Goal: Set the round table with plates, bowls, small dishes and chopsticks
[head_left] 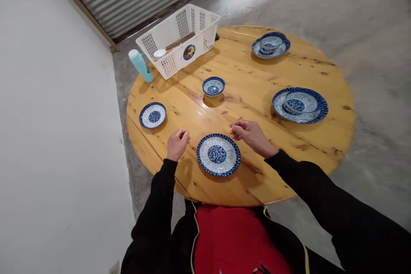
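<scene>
A blue-and-white plate (218,154) lies flat near the table's front edge, between my two hands. My left hand (178,144) hovers to the left of it, fingers curled in, with nothing seen in them. Over the plate's upper right rim is my right hand (249,133), its fingers bent together and no object showing. A small patterned bowl (213,87) stands beyond, near the middle of the table. Further left lies a smaller blue-rimmed plate (152,115), apart from my left hand.
On the round wooden table (244,77), a white basket (202,43) holds chopsticks and a white-topped item. A light-blue bottle (141,66) stands beside it. To the right, one plate (313,115) carries a clear-looking bowl (300,102); another bowl (271,44) sits on a dish behind.
</scene>
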A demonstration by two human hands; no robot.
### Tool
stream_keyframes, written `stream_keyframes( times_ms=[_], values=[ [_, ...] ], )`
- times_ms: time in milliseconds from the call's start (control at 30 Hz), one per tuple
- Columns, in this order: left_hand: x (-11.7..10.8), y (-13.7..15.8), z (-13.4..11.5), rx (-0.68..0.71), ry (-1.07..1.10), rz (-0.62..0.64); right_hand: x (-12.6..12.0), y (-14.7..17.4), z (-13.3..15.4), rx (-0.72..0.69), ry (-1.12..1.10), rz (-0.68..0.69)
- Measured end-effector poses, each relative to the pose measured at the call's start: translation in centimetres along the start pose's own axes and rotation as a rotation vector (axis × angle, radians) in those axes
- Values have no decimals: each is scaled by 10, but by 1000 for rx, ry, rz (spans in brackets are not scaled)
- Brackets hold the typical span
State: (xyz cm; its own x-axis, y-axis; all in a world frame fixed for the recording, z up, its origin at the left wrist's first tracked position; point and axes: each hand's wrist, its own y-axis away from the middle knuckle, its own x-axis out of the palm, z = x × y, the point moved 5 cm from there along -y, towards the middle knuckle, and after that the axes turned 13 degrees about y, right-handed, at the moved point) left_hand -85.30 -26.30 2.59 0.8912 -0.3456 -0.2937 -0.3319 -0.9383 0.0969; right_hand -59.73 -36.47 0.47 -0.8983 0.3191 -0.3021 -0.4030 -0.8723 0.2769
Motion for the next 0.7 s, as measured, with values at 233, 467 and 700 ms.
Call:
stream_keyframes(
  times_ms=[233,467,700],
  values=[
    [12,-124,-4,18,-177,125,-5,-60,11,143,38,-227],
    [38,-211,-11,82,-382,209,0,-129,21,194,124,-397],
    [90,-263,-13,112,-465,257,-10,-189,18,252,291,-522]
  ],
)
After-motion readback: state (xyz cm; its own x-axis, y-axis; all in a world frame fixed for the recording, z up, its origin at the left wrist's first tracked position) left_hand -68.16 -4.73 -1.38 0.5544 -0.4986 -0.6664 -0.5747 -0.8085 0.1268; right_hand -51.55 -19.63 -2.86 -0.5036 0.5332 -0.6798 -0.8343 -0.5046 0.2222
